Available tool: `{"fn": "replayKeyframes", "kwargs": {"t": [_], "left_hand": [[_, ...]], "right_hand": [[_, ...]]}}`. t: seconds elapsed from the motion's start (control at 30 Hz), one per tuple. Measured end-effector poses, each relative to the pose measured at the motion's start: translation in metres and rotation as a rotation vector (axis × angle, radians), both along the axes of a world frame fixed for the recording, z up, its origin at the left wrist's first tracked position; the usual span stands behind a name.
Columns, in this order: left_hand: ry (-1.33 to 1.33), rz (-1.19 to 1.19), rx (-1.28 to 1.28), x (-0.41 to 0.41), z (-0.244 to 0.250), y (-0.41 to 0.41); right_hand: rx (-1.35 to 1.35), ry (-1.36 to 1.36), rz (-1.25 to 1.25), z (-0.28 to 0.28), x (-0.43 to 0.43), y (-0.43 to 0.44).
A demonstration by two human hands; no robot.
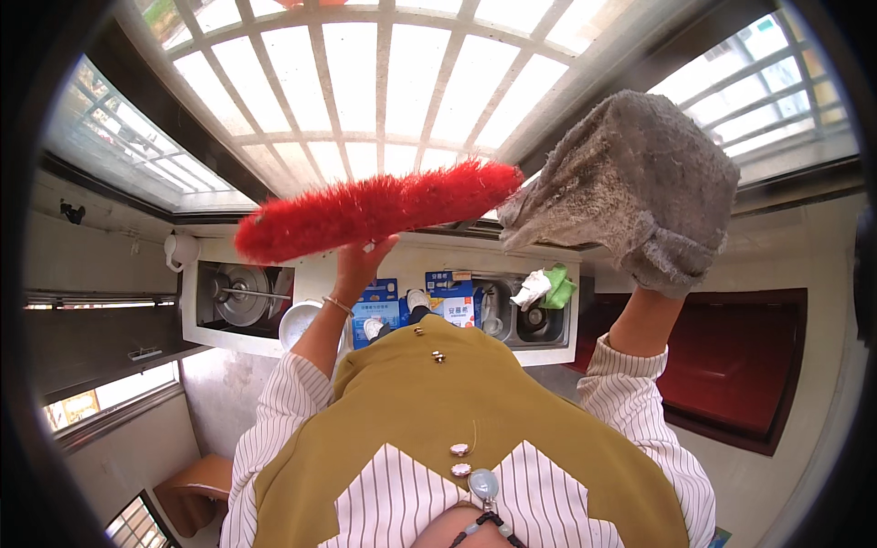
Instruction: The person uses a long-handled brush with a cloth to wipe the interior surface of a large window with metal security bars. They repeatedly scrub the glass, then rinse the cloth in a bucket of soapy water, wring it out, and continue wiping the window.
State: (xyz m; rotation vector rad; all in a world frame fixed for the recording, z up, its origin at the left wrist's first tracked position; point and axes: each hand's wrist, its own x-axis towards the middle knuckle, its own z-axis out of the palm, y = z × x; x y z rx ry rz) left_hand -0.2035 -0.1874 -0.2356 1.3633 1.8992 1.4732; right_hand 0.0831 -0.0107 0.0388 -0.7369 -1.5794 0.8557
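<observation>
My left hand [357,274] is raised and grips a red fluffy duster [380,209] from below; the fuzzy head hides most of my fingers. The duster lies nearly level across the view, its right end up beside a worn grey towel [634,185]. That towel drapes over my right hand [647,318], which it hides down to the wrist. The cloth bunches at the wrist and sags towards the duster. Behind both stands a window with metal bars [380,89].
My shoes [416,300] stand on flattened blue cartons [375,308] on a white counter [260,348]. A sink [541,335] with green [560,286] and white cloths [531,289] is at right. At left are a white bowl [300,323], a white jug [181,252] and a recess with a metal lid [241,294].
</observation>
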Motion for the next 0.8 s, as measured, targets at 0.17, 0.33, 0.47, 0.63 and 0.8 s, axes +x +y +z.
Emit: {"fn": "replayKeyframes", "kwargs": {"t": [0.17,0.33,0.47,0.63,0.8], "left_hand": [[0.091,0.060,0.124,0.036,-0.009,-0.013],[0.390,-0.096,-0.064,0.057,-0.025,-0.021],[0.031,-0.074,0.007,0.055,-0.031,-0.019],[-0.016,-0.039,0.027,0.047,-0.023,-0.036],[-0.119,0.003,-0.005,0.038,-0.018,-0.087]], "right_hand": [[0.195,-0.486,-0.035,0.050,-0.001,0.012],[0.543,-1.084,-0.001,0.070,-0.026,0.003],[0.947,-1.299,0.249,0.043,-0.091,-0.042],[1.178,-1.438,0.620,-0.018,-0.230,-0.161],[0.755,-1.612,0.951,-0.027,-0.270,-0.241]]}}
